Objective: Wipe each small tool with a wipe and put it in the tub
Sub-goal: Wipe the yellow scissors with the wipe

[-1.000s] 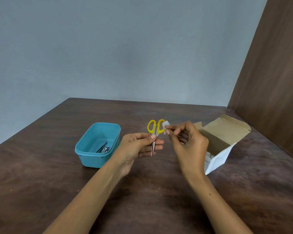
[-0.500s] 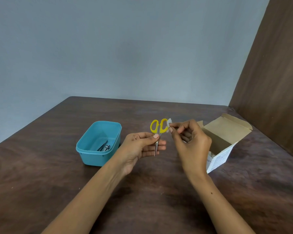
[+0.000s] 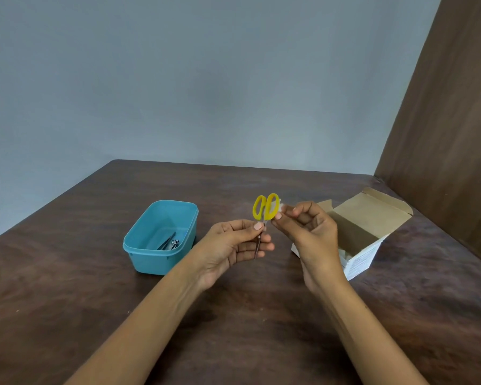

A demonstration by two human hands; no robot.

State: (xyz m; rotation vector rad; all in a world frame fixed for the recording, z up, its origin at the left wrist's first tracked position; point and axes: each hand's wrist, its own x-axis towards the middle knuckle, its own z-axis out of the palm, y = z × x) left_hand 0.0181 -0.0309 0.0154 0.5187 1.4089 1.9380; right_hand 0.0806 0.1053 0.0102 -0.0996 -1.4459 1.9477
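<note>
Yellow plastic loops mark the handle end of a small pair of scissors, seen in the single head view held upright above a dark wooden table, loops up and closed blades pointing down. The metal blades are gripped by the left hand, thumb laid against curled fingers just below the pivot. A small white wipe is pinched between thumb and fingertips of the right hand and is pressed against the outer side of the right-hand loop. A teal tub is noted on the table just to the left of the left hand; two or three metal tools are already lying in it, their exact kind being too small to tell. An open cardboard box is seen behind the right hand, with white packets visible at its lower edge. Handling is judged as follows: the scissors are taken to be light and stiff, with smooth steel that could slip if the wipe is damp and a pointed tip to be kept away from the palm. A hold at the closed blades near the pivot is judged sound while the loops are wiped; for the blades, the hold would best be moved to the loops. The wipe is judged soft and thin.
</note>
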